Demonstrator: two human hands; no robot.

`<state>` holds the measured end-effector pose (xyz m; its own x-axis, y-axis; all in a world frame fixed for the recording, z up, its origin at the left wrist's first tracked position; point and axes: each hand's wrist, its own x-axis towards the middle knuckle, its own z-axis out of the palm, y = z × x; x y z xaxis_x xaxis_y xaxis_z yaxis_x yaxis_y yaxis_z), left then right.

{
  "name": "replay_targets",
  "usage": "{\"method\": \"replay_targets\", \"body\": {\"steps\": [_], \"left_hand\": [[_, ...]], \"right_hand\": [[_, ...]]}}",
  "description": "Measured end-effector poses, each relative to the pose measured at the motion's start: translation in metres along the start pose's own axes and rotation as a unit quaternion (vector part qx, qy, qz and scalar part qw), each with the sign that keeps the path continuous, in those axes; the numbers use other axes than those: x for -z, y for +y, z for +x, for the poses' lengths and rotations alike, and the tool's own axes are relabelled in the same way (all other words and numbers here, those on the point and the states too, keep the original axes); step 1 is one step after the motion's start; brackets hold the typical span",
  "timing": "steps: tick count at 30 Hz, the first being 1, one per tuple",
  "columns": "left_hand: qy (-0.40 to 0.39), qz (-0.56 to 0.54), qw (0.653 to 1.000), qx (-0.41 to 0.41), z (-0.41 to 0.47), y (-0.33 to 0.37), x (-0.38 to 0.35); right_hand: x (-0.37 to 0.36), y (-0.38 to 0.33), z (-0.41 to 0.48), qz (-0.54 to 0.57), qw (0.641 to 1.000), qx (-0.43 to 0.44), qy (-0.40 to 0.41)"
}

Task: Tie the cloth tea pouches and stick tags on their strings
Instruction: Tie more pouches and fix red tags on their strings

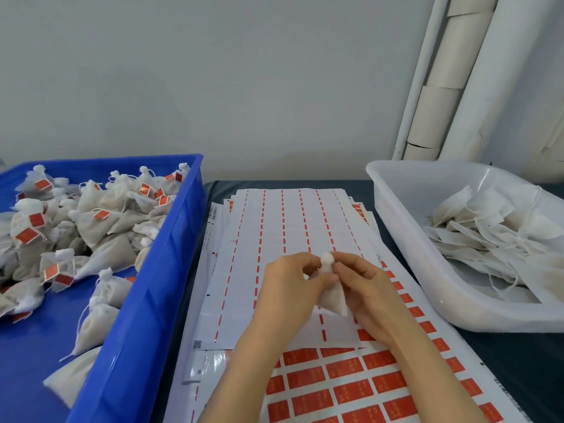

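**Q:** Which item sits at the centre of the view?
**A:** One cloth tea pouch (333,300), held in the air above the label sheets, between the two containers. Its filled body hangs below the fingers. Its gathered top (326,259) stands up above them as a small white tuft.

**Q:** How are the hands placed?
**A:** The left hand (287,288) and the right hand (367,290) meet at the pouch's neck. The fingers and thumb of each are curled and pinch the neck from opposite sides. The string is too fine to make out among the fingers.

**Q:** What lies beneath the hands?
**A:** A stack of sheets on a dark table (518,361). The upper sheet (290,221) shows white backing crossed by dashed red lines. The lower sheet (308,392), nearer the person, carries rows of red tags (345,369).

**Q:** What is on either side?
**A:** On the left, a blue bin (183,209) holds a heap of tied pouches (91,218), many with a red tag on the string. On the right, a white tub (396,239) holds untied pouches (488,227), which lie flat with loose strings. Behind the tub, cardboard tubes (442,87) lean against the grey wall (213,71).
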<state>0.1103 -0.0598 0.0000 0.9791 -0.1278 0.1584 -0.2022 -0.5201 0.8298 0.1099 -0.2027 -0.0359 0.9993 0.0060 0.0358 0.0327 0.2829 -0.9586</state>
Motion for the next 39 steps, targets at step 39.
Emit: {"method": "replay_targets", "body": {"steps": [39], "left_hand": [[-0.043,0.364,0.916,0.165,-0.044,-0.002,0.217]], "right_hand": [[-0.005,0.007,0.0,-0.031,0.997,-0.07,0.006]]}}
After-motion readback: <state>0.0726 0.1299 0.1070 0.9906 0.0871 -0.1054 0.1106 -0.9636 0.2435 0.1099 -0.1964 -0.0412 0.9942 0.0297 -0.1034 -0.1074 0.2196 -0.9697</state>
